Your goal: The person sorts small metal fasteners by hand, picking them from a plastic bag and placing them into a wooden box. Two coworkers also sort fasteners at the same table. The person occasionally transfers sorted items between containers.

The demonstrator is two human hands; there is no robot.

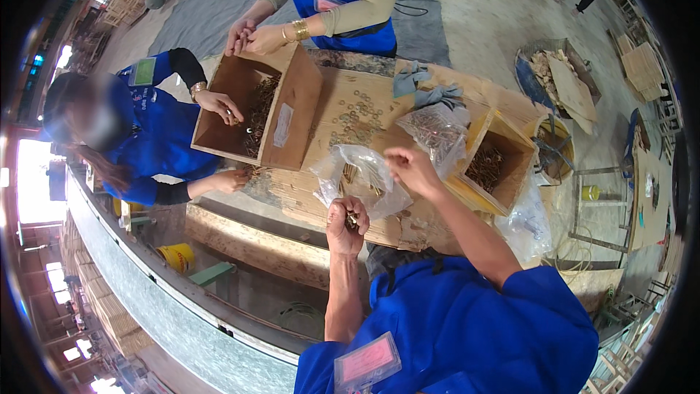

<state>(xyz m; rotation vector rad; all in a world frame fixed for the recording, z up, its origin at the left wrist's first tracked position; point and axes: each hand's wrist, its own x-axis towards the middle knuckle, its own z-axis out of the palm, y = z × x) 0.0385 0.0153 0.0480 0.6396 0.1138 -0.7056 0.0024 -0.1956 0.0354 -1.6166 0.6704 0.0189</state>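
My left hand is closed around a small bunch of metal bolts, mostly hidden by the fingers. My right hand hovers above and to the right with its fingers stretched out; nothing shows in it. Just beyond my hands an opened clear plastic bag lies on the wooden tabletop, with long brass-coloured bolts inside. Many flat metal washers are scattered farther back. A second clear bag of small hardware rests beyond my right hand.
A wooden box of bolts stands at left, with a co-worker's hand inside. Another person's hands rest at its far edge. At right stands another bolt-filled wooden box. Grey gloves lie behind the bags.
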